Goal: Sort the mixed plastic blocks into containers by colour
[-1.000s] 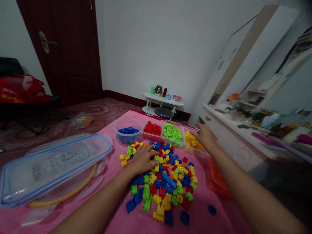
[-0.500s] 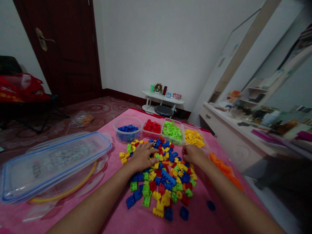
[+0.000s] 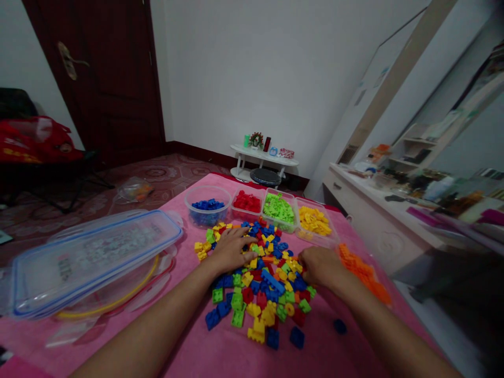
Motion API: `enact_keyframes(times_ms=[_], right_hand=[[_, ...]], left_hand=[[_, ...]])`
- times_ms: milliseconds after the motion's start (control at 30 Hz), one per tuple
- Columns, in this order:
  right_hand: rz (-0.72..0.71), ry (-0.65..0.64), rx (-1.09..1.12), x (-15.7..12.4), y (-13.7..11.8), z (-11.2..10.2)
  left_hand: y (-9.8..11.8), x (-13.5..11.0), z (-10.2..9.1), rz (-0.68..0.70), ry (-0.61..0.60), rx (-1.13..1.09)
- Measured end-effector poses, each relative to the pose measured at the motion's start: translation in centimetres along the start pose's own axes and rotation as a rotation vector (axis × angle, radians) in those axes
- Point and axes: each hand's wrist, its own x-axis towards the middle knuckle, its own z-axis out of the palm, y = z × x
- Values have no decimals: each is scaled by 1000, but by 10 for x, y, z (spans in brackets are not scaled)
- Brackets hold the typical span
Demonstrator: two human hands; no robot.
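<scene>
A mixed heap of toy building bricks in blue, yellow, red, green and orange covers the middle of the pink cloth. My left hand rests palm down on the heap's left part, its fingers spread. At the heap's right edge is my right hand, with the fingers curled in; whatever they hold, if anything, is hidden. Behind the heap stand a round tub of blue bricks and boxes of red bricks, green bricks and yellow bricks. Orange bricks lie right of my right hand.
Stacked clear lids with blue, yellow and red rims lie on the left. A single dark blue piece sits apart near my right forearm. To the right is a cluttered white dresser; a small white table stands by the wall.
My right hand has moved a little toward me along the heap's right edge, fingers still curled. My left hand has stayed almost in place. The view has shifted slightly.
</scene>
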Motion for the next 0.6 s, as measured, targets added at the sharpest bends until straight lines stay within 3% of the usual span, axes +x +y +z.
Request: enact_keyframes(times_ms=[167, 333, 467, 600], right_hand=[[51, 35, 156, 8, 18, -14], [-118, 73, 422, 30, 6, -28], [-190, -6, 812, 55, -13, -40], [-147, -171, 1264, 74, -21, -46]], left_hand=[[-1, 0, 2, 7, 14, -8], [-2, 0, 4, 20, 39, -20], [-1, -1, 2, 17, 42, -35], [0, -3, 0, 2, 38, -55]])
